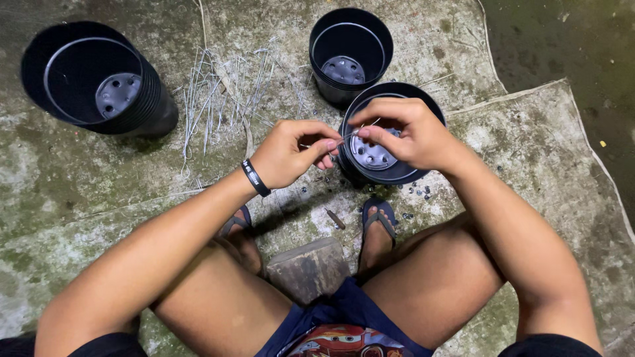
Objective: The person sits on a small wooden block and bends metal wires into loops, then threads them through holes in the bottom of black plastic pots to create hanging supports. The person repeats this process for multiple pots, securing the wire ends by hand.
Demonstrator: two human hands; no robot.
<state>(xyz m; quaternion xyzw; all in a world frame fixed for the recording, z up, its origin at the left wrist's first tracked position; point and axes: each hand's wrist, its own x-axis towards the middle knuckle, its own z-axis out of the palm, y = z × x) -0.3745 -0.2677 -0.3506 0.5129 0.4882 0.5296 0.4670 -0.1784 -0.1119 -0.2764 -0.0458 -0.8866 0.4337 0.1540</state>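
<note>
My left hand (pixel 291 151), with a black band on the wrist, pinches one end of a thin metal wire (pixel 345 137). My right hand (pixel 403 132) pinches the other end at the rim of a black plastic pot (pixel 423 170) that lies tilted toward me, its holed base visible inside. Both hands meet over the pot's left rim. The pot stands just beyond my sandalled right foot (pixel 377 231).
A second black pot (pixel 350 49) stands behind the tilted one. A stack of black pots (pixel 99 79) lies at the far left. A pile of loose wires (pixel 225 89) is spread on the concrete floor. A wooden block (pixel 307 268) sits between my legs. Small dark bits (pixel 417 193) lie around the pot.
</note>
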